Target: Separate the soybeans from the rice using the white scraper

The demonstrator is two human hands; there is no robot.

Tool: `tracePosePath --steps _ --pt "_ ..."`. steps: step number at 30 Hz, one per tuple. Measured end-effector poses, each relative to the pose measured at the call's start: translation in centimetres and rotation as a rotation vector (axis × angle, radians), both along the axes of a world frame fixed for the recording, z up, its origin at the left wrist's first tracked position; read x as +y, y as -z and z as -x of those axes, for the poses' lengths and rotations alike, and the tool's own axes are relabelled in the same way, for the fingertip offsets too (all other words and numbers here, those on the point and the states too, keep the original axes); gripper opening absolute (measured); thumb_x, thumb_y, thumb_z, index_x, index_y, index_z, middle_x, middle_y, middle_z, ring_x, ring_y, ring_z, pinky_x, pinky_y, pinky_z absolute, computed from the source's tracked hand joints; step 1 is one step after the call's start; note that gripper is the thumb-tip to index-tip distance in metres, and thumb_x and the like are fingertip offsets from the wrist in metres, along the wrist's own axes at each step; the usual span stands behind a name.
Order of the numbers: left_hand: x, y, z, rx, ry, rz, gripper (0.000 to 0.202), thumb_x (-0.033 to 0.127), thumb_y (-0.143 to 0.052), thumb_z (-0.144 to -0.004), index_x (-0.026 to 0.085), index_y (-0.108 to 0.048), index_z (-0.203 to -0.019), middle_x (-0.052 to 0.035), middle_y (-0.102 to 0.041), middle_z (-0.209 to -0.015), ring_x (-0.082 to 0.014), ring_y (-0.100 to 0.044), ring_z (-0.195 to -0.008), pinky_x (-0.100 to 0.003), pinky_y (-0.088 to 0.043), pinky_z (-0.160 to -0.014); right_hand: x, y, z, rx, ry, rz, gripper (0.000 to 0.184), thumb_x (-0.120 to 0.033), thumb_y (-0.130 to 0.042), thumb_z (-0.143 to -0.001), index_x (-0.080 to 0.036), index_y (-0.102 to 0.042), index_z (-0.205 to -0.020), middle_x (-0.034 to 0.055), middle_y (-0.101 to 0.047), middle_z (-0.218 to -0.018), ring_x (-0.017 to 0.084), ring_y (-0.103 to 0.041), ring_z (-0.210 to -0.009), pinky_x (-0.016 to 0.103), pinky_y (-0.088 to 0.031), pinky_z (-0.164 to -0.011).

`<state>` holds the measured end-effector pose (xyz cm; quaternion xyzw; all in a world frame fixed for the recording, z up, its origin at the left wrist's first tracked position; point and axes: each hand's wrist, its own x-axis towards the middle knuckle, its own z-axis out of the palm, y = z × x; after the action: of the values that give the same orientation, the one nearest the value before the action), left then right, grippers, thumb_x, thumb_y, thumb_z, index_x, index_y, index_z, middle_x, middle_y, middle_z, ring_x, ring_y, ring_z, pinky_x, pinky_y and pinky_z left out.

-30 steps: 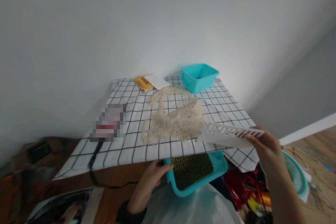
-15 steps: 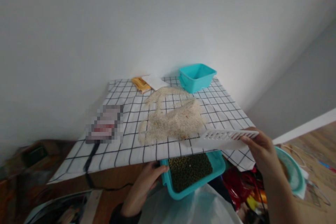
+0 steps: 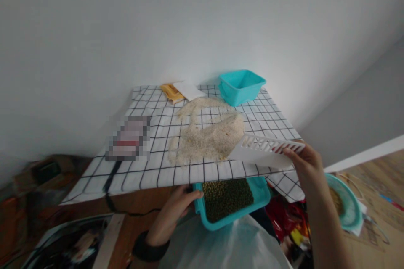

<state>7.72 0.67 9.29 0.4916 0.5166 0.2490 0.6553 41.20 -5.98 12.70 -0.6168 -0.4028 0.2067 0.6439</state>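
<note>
My left hand (image 3: 181, 204) is closed on the left rim of a turquoise plastic tub (image 3: 238, 217), thumb over the edge. Small greenish-brown beans or pellets (image 3: 225, 197) lie in this tub, which is just below the table's front edge. In my right hand (image 3: 304, 159) is the end of a white slotted plastic piece (image 3: 268, 153), tilted over the table's front right. Its left end reaches the lower right side of a spread heap of pale grain (image 3: 211, 136). My right fingertips behind the piece are partly hidden.
A second turquoise tub (image 3: 241, 88) stands at the table's back. Beside it lie a yellow packet (image 3: 172, 92) and white paper (image 3: 189, 90). A blurred-out device (image 3: 129, 138) with a black cable is at left. On the floor at right sits a round turquoise basin (image 3: 352, 208).
The white slotted piece has turned in my right hand, showing more of its slots, and its left end has moved against the grain. My left hand still grips the tub.
</note>
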Motion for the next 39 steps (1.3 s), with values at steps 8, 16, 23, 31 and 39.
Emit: tracePosePath --steps 8,16,23,31,39 --pt "0.2 -0.3 -0.3 0.024 -0.012 0.010 0.024 0.037 -0.072 -0.069 0.016 -0.068 -0.080 0.0053 -0.060 -0.063 -0.0093 -0.041 -0.051 -0.025 -0.024 -0.049 0.6 -0.6 1.0 -0.014 0.003 -0.002 0.016 -0.036 -0.079 -0.078 -0.022 -0.072 -0.083 0.0013 -0.074 -0.076 0.017 -0.063 -0.065 0.027 -0.046 -0.060" --pt "0.2 -0.2 -0.1 0.030 -0.049 0.041 0.024 0.037 -0.078 -0.066 0.019 -0.072 -0.081 0.0036 -0.065 -0.070 -0.0129 -0.051 -0.056 -0.026 -0.027 -0.050 0.9 -1.3 1.5 -0.041 -0.050 -0.009 0.016 -0.035 -0.079 -0.078 -0.022 -0.071 -0.080 0.0018 -0.071 -0.074 0.017 -0.063 -0.066 0.027 -0.047 -0.059" --pt "0.2 -0.1 -0.2 0.011 -0.066 0.063 0.024 0.037 -0.080 -0.067 0.020 -0.072 -0.082 0.0039 -0.066 -0.068 -0.0134 -0.051 -0.056 -0.026 -0.028 -0.052 1.3 -1.6 1.9 -0.052 -0.061 -0.005 0.014 -0.035 -0.077 -0.080 -0.022 -0.072 -0.083 0.0024 -0.071 -0.075 0.017 -0.063 -0.067 0.028 -0.046 -0.059" --pt "0.2 -0.1 0.0 0.002 -0.079 0.066 0.024 0.036 -0.080 -0.066 0.020 -0.072 -0.082 0.0049 -0.064 -0.067 -0.0117 -0.045 -0.053 -0.026 -0.026 -0.052 1.8 -1.6 2.1 -0.060 -0.069 -0.022 0.013 -0.035 -0.077 -0.080 -0.023 -0.072 -0.082 0.0014 -0.071 -0.075 0.017 -0.063 -0.067 0.027 -0.045 -0.060" --pt "0.2 0.3 -0.2 0.012 -0.092 0.085 0.027 0.035 -0.081 -0.065 0.020 -0.074 -0.087 0.0032 -0.068 -0.074 -0.0139 -0.053 -0.060 -0.026 -0.030 -0.054 1.8 -1.6 2.3 -0.089 -0.111 -0.014 0.012 -0.035 -0.076 -0.080 -0.023 -0.073 -0.080 0.0014 -0.069 -0.074 0.016 -0.061 -0.067 0.027 -0.044 -0.059"
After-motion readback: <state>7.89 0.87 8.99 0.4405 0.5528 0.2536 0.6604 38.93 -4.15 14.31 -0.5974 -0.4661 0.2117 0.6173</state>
